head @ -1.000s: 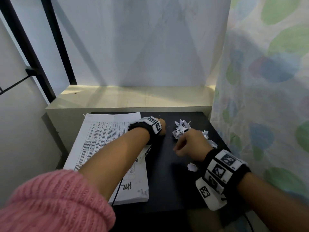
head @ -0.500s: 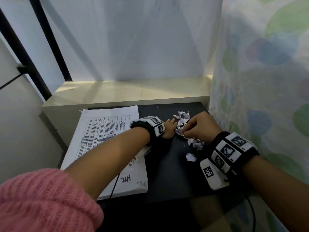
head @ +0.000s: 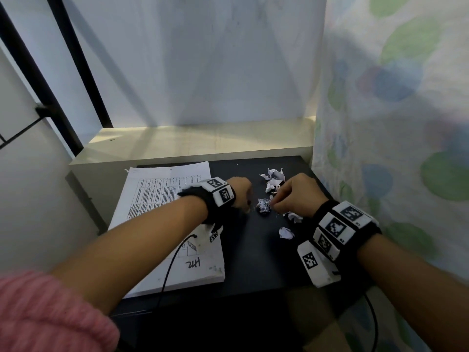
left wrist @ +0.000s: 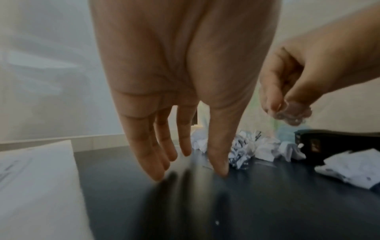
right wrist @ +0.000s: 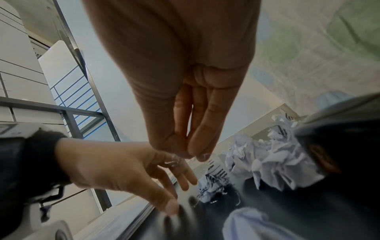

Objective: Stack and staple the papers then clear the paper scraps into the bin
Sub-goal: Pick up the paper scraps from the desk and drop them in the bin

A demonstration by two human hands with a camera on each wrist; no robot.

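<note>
Our left hand [head: 241,191], fingers straight, walls the scraps [head: 275,180] in; our right hand [head: 295,196] pinches something small, likely for binning.

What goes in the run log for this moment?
stage: clearing scraps | left hand: open, fingertips on table | right hand: pinching something small | paper stack: left

My right hand [head: 298,194] pinches a small bit over the table [head: 253,250], fingertips together. Just left of that pinch lies one scrap [head: 264,206], and beyond it my left hand [head: 241,191], fingers down on the table. Behind the pinch sits the scrap pile [head: 274,180]; nearer me, two more scraps [head: 286,232]. The papers [head: 162,224] lie far left, under my left forearm.
</note>
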